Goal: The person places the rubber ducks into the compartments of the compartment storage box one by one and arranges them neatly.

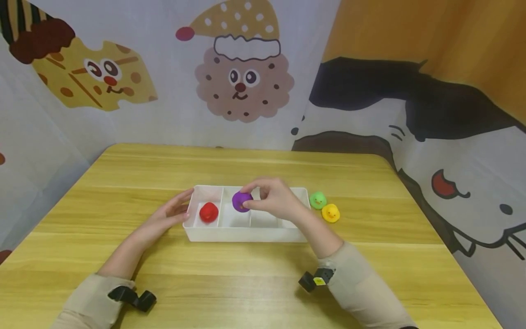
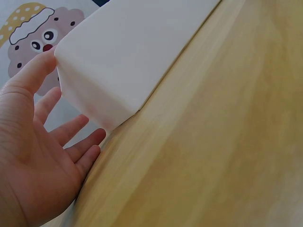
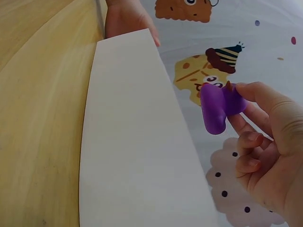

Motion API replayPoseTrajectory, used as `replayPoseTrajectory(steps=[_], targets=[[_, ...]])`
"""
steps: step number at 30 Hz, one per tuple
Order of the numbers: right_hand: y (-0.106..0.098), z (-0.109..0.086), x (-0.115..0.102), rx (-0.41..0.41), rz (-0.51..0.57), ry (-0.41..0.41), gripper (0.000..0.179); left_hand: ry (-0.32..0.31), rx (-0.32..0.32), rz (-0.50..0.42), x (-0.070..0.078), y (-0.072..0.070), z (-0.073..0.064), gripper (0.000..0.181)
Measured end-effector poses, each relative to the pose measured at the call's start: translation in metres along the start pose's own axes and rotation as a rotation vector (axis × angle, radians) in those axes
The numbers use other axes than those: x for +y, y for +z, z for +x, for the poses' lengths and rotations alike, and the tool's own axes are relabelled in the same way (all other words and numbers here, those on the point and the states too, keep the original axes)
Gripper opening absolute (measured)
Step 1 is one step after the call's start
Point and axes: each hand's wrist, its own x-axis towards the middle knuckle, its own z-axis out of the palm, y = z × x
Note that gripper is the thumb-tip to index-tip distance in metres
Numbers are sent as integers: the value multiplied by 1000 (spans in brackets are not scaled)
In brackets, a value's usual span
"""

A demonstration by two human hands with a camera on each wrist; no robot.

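A purple rubber duck [image 1: 240, 201] is pinched between the thumb and fingers of my right hand [image 1: 276, 199], over the second compartment from the left of a long white divided box [image 1: 246, 235]. In the right wrist view the purple duck [image 3: 215, 109] shows above the box's rim. My left hand [image 1: 166, 214] rests its fingers against the box's left end, thumb at the near rim corner. The left wrist view shows that hand [image 2: 42, 137] with fingers spread and fairly straight along the end wall. A red rubber duck [image 1: 208, 212] sits in the leftmost compartment.
Just past the box's right end, a green duck [image 1: 318, 200] and a yellow duck [image 1: 330, 213] stand side by side on the wooden table [image 1: 230, 292]. Behind the table hangs a cartoon-printed curtain [image 1: 164, 128].
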Motion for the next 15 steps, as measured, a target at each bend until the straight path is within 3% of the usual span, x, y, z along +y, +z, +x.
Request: replayPoseTrajectory(steps=[15], targets=[[12, 17, 13, -79, -30, 34, 24, 4, -5, 12, 0, -1, 0, 64]])
